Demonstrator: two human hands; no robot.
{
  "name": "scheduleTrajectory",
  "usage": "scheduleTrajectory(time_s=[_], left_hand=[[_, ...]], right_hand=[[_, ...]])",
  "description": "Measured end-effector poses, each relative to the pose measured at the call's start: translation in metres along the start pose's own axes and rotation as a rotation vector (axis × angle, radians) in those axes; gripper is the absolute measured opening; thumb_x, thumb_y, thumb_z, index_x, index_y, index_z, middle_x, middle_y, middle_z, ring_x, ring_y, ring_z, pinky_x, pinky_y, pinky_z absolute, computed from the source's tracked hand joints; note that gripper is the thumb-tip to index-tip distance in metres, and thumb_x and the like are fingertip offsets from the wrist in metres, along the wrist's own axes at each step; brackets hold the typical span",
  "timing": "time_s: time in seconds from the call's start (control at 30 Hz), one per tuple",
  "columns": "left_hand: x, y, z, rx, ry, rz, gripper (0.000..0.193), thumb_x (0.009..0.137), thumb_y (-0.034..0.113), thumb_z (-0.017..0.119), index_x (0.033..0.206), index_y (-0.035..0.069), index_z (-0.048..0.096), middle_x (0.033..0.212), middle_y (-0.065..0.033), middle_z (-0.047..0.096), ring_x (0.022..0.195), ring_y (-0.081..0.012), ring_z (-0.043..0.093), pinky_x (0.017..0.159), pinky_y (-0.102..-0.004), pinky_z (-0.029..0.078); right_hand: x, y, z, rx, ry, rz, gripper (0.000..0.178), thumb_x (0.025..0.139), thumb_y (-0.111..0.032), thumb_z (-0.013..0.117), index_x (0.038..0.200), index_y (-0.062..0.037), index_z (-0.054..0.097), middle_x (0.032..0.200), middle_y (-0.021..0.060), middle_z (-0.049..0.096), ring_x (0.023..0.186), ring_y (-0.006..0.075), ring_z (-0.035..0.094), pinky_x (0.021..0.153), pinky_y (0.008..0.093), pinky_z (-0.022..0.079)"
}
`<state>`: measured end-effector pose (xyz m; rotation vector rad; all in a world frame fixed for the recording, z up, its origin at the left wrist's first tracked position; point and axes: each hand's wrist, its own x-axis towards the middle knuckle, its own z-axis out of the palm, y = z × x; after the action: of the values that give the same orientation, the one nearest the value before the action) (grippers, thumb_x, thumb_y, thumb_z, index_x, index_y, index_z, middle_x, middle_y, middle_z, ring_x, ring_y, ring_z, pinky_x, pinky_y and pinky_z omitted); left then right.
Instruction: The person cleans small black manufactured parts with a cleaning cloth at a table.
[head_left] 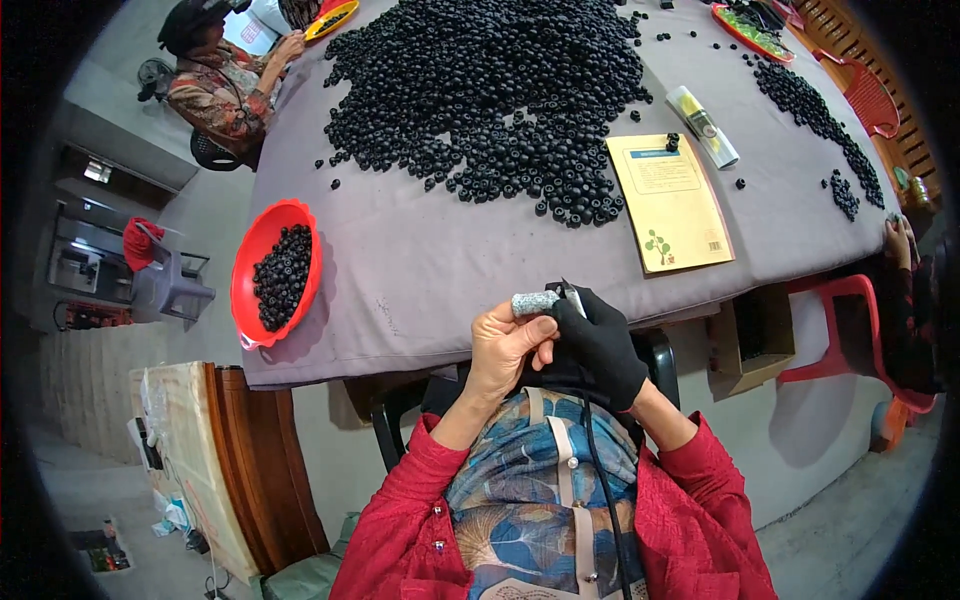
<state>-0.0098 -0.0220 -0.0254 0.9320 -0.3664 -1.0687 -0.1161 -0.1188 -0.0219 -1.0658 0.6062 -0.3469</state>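
Now at the fingertips: a grey speckled cylinder (535,303), perhaps a finger covering, shows at the near edge of the worktop (400,260), beside a dark pointed tip (566,287).
Left hand (508,345): bare, curled nearly closed, thumb just below the cylinder; what it holds cannot be told.
Right hand (604,345): black-gloved, fingers bent inward beside the tip; its hold is hidden.
Risk: if sharp, the tip could nick the bare thumb should it slip.
Red bowl (243,270): holds black pieces; a knock could spill them.
Beyond: a loose black pile (480,100).
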Motion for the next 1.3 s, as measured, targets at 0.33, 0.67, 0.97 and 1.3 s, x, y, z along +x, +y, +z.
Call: scheduleTrajectory(time_s=[0.33,0.67,0.97,1.3], left_hand=[[-0.006,0.004,0.000,0.147,-0.047,-0.001,0.010,0.082,0.003,0.057,0.091,-0.001,0.061,0.074,-0.0088,0.062,0.053,-0.0101,0.056,0.041,-0.0190,0.043],[-0.006,0.009,-0.002,-0.166,-0.068,0.021,0.022,0.085,0.010,0.056,0.105,0.002,0.058,0.071,-0.0056,0.059,0.051,-0.0081,0.048,0.045,-0.0192,0.037],[-0.008,0.011,-0.001,-0.134,-0.060,0.019,0.022,0.086,0.009,0.054,0.107,0.002,0.057,0.070,-0.0032,0.057,0.051,-0.0071,0.047,0.046,-0.0176,0.037],[-0.009,0.012,0.002,-0.127,-0.027,0.003,0.022,0.087,0.009,0.053,0.107,0.002,0.057,0.071,-0.0022,0.058,0.050,-0.0058,0.048,0.047,-0.0169,0.038]], right_hand=[[-0.009,-0.019,0.006,0.013,-0.073,0.115,0.028,0.087,-0.022,0.051,0.106,-0.0014,0.053,0.081,0.0016,0.057,0.070,0.0065,0.052,0.062,0.0211,0.043],[-0.024,-0.021,0.006,-0.322,-0.013,-0.277,0.034,0.085,-0.018,0.056,0.113,0.0010,0.052,0.098,0.0093,0.061,0.085,0.0113,0.056,0.077,0.0266,0.045],[-0.027,-0.023,0.010,-0.524,-0.042,-0.471,0.031,0.081,-0.016,0.060,0.111,-0.0054,0.056,0.085,0.0126,0.061,0.074,0.0174,0.061,0.065,0.0281,0.048],[-0.027,-0.023,0.011,-0.623,-0.029,-0.440,0.033,0.081,-0.017,0.061,0.112,-0.0069,0.056,0.081,0.0118,0.061,0.070,0.0182,0.061,0.062,0.0295,0.048]])
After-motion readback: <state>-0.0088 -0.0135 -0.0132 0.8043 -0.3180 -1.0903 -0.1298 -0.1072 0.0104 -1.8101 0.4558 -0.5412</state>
